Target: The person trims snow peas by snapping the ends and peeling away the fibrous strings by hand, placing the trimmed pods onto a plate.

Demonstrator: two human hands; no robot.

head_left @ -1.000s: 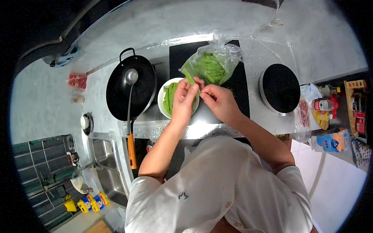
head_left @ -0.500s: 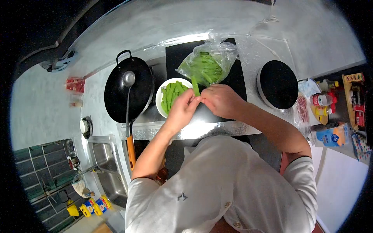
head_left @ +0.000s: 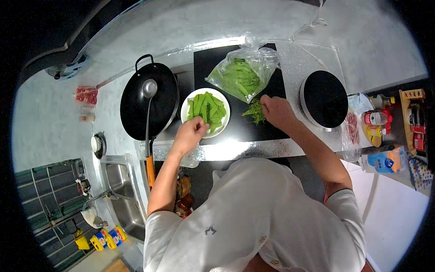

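Flat green pods (head_left: 209, 106) lie in a white plate (head_left: 228, 103). Over the plate's lower left edge, my left hand (head_left: 192, 133) has its fingers pinched together at a pod. To the right, my right hand (head_left: 277, 111) is closed beside a small heap of thin green trimmings (head_left: 255, 112) on the black cooktop panel (head_left: 204, 70); whatever its fingertips hold is too small to make out. Behind the heap, an open clear plastic bag (head_left: 244, 75) contains more green pods.
At the left stands a black wok (head_left: 131, 102) with a ladle (head_left: 149, 88) in it. A round black hotplate (head_left: 325, 99) is on the right, with bottles (head_left: 375, 119) and packets beyond. A double sink (head_left: 120, 179) is at the lower left.
My hands have moved apart, the left to the plate and the right to the trimmings. The pod they held together between them is no longer there, and the trimmings are now uncovered.
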